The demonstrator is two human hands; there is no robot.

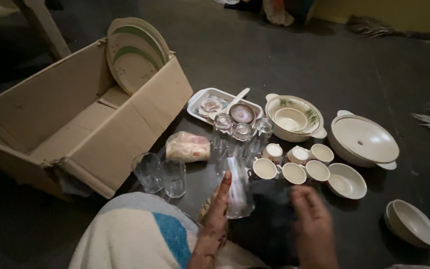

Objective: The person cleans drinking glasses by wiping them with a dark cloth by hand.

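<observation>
Clear drinking glass [237,192]: tall, thin-walled, plain, tilted with its wider end low and toward the viewer. It sits just above the floor in front of the person, near the cluster of small cups.

Left hand [216,219]: fingers curled round the glass from its left side, thumb up along the wall, closed on it. Dark patterned markings show on the back of the hand and wrist.

Right hand [313,224]: blurred, fingers loosely spread, hovering just right of the glass over a dark cloth [269,219]. Cannot tell whether it touches or grips the cloth.

Just beyond the hands: six small cream cups [294,163] in two rows, some with handles. Behind them, three upturned clear glasses [241,135] stand close together. To the left, two more clear glasses [160,173] stand side by side on the dark floor [255,55], next to a clear bag [187,147] with something pale pink inside.

Farther out: a white rectangular tray [199,98] holding a spoon and small dishes; a floral serving bowl [294,118] with a smaller bowl inside; a large white handled bowl [364,140]; two shallow bowls at right. An open cardboard box [75,124] at left, with cream and green plates [134,54] leaning in its far corner.
</observation>
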